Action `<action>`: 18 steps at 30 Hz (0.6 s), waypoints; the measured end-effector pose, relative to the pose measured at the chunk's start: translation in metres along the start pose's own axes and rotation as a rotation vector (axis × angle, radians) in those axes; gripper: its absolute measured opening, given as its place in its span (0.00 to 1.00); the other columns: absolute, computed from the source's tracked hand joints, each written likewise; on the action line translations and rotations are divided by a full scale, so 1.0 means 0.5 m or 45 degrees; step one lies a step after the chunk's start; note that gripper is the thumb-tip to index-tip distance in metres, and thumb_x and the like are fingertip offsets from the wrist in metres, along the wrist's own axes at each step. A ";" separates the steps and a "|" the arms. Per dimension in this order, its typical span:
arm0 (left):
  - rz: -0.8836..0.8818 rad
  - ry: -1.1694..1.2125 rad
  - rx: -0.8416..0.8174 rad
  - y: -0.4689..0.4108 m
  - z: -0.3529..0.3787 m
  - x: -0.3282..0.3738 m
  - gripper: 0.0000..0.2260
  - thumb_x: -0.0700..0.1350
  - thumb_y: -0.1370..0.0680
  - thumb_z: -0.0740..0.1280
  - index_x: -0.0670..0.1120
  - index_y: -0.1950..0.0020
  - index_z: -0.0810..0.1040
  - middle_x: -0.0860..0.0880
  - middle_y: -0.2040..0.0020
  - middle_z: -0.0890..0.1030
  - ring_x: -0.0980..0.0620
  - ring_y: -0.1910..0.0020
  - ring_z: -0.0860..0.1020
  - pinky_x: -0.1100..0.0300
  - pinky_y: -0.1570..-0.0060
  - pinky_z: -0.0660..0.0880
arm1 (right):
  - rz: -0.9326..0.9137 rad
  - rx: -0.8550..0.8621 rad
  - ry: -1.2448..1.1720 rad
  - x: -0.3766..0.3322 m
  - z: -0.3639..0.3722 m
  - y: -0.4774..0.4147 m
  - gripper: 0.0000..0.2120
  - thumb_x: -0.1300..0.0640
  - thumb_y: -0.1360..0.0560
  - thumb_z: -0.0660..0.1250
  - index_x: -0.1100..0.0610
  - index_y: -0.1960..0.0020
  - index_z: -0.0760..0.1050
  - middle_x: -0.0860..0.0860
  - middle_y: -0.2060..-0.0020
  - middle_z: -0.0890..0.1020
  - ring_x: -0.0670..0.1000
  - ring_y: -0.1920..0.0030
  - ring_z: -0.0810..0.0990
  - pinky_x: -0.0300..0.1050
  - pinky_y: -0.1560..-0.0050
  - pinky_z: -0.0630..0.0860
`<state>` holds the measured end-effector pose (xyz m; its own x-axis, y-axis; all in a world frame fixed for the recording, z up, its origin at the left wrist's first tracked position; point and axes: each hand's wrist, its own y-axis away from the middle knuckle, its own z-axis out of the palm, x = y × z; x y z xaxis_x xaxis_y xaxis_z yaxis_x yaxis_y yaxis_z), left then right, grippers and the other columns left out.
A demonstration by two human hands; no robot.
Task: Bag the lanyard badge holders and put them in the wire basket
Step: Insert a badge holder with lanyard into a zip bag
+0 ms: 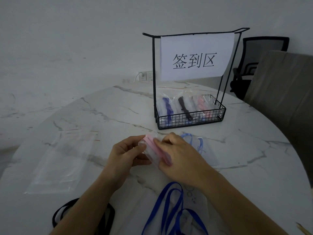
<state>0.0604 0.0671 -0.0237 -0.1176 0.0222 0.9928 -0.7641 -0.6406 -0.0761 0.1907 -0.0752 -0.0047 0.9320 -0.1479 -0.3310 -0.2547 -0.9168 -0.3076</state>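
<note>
Both my hands hold a clear badge holder with a pink lanyard (153, 147) wrapped around it, just above the marble table. My left hand (126, 154) grips its left edge; my right hand (177, 153) pinches the right side over the pink strap. A black wire basket (190, 117) stands further back and holds three bagged holders, with dark blue, black and pink lanyards. A pile of clear plastic bags (59, 160) lies at the left. A light blue lanyard holder (201, 146) lies right of my hands. A dark blue lanyard (171, 209) and a black lanyard (67, 212) lie near me.
A white paper sign (194, 56) hangs from the basket's tall frame. The round marble table (108, 112) ends close at the right, where a grey chair back (284, 85) and a black office chair (245, 68) stand. A wall socket (145, 76) is behind.
</note>
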 end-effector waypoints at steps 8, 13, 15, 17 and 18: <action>0.033 -0.051 0.019 0.000 -0.002 -0.010 0.11 0.38 0.21 0.66 0.44 0.41 0.82 0.39 0.51 0.84 0.37 0.53 0.83 0.48 0.53 0.82 | -0.081 0.024 0.206 -0.011 0.016 -0.013 0.23 0.58 0.22 0.63 0.56 0.27 0.69 0.54 0.47 0.81 0.54 0.47 0.79 0.46 0.57 0.73; 0.084 -0.090 -0.035 0.003 0.000 -0.008 0.15 0.44 0.24 0.67 0.43 0.39 0.81 0.41 0.47 0.85 0.40 0.49 0.84 0.49 0.51 0.82 | 0.133 0.130 -0.552 0.006 0.023 -0.010 0.23 0.51 0.22 0.65 0.49 0.27 0.69 0.45 0.54 0.84 0.39 0.59 0.79 0.33 0.57 0.75; 0.089 -0.094 -0.066 0.002 0.001 -0.007 0.16 0.45 0.24 0.67 0.43 0.38 0.80 0.42 0.46 0.84 0.41 0.49 0.84 0.49 0.50 0.82 | 0.217 0.049 -0.749 0.013 0.025 -0.010 0.25 0.53 0.22 0.68 0.46 0.27 0.67 0.44 0.56 0.84 0.37 0.60 0.80 0.32 0.58 0.75; 0.076 -0.070 -0.091 0.000 0.000 -0.007 0.16 0.45 0.24 0.67 0.43 0.37 0.80 0.41 0.46 0.84 0.40 0.48 0.83 0.49 0.50 0.82 | 0.302 -0.007 -0.922 0.017 0.024 -0.014 0.23 0.55 0.22 0.68 0.45 0.28 0.68 0.44 0.62 0.83 0.39 0.62 0.80 0.34 0.58 0.75; 0.070 -0.064 -0.099 0.000 -0.001 -0.006 0.16 0.45 0.23 0.67 0.43 0.37 0.80 0.41 0.46 0.84 0.40 0.48 0.83 0.49 0.50 0.82 | 0.339 -0.034 -1.018 0.018 0.022 -0.016 0.22 0.56 0.22 0.67 0.46 0.29 0.69 0.43 0.66 0.81 0.40 0.63 0.79 0.34 0.58 0.75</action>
<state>0.0605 0.0676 -0.0267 -0.1304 -0.0514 0.9901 -0.8046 -0.5780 -0.1359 0.1983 -0.0649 -0.0149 0.3758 -0.0624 -0.9246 -0.4249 -0.8983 -0.1121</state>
